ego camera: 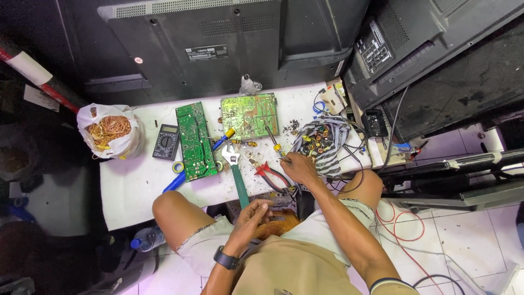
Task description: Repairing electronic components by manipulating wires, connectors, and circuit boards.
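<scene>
The left hand (248, 218) curled its fingers around a coil of copper wire (275, 225) resting in the lap. Just above it, an adjustable wrench (235, 175) lay lengthwise, jaw end pointing away. Red-handled pliers (273, 176) lay between. The right hand (299, 168) pinched a screwdriver (274, 143), its shaft slanting up-left toward the green circuit board (249, 115).

The person wore a short-sleeved khaki shirt (297, 267) and pale shorts (204, 246) whose hems looked frayed and edged with a darker trim above the bare knees. A black watch (225, 258) with a wide strap circled the left wrist, just behind the left hand (250, 217). The right hand (299, 168) carried no ring or glove, and a thin dark band (388, 282) ringed the right upper arm near the sleeve.
</scene>
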